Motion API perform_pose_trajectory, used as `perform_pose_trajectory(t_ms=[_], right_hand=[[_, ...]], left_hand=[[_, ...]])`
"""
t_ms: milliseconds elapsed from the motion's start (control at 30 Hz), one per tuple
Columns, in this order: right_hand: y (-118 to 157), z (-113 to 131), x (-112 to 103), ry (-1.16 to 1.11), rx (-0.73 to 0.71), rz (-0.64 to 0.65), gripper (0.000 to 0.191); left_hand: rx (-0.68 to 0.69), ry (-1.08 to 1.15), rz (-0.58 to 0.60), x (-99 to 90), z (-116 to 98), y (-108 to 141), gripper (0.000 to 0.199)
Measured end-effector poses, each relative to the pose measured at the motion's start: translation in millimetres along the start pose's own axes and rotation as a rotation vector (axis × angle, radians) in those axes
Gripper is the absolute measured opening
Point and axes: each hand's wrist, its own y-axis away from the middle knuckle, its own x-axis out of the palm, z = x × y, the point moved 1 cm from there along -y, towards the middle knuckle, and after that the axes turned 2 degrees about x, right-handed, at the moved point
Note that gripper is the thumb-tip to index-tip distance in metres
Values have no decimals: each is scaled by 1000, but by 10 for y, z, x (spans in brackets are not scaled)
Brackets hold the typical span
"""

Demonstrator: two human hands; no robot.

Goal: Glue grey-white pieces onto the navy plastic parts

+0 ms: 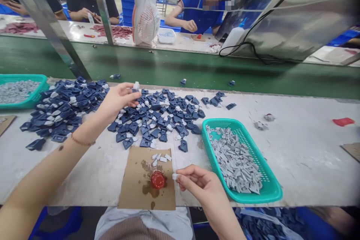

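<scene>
My left hand is raised over the far edge of the navy-blue plastic parts, its fingers closed on a small part whose light grey tip sticks up. The rest of that part is hidden by the fingers. Thumb and forefinger of my right hand pinch a small light grey plastic piece beside the cardboard sheet. A small red cup rests on the wet-stained cardboard. Several grey pieces lie behind the cup.
A green basket of grey pieces stands at right; another green basket is far left. A denser heap of navy parts lies left. Beyond the table edge runs a green conveyor belt with a few parts. Co-workers sit across it.
</scene>
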Motion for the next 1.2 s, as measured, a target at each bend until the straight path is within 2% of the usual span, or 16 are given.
perform_pose_trajectory(t_ms=[133, 233, 367, 467, 633, 933, 1067, 1200], right_hand=[[-9, -130, 159, -51, 2, 33, 25], [-22, -180, 240, -56, -21, 38, 21], [-81, -230, 287, 16, -10, 64, 23], [-107, -251, 288, 61, -10, 56, 24], [-95, -248, 298, 74, -10, 50, 23], [-80, -228, 300, 57, 5, 70, 21], [-13, -164, 302, -4, 11, 67, 20], [58, -105, 359, -117, 3, 122, 22]], left_hand=[[-166, 326, 75, -41, 34, 812, 36], [-221, 421, 21, 10, 146, 1304, 32], [-263, 458, -63, 143, 350, 1773, 24], [-289, 459, -61, 230, 470, 1995, 21], [-234, 487, -47, 320, 562, 2167, 18], [-174, 482, -39, 418, 585, 2219, 13], [-130, 419, -13, 432, 547, 2221, 11], [-13, 281, -25, 449, 494, 2217, 9]])
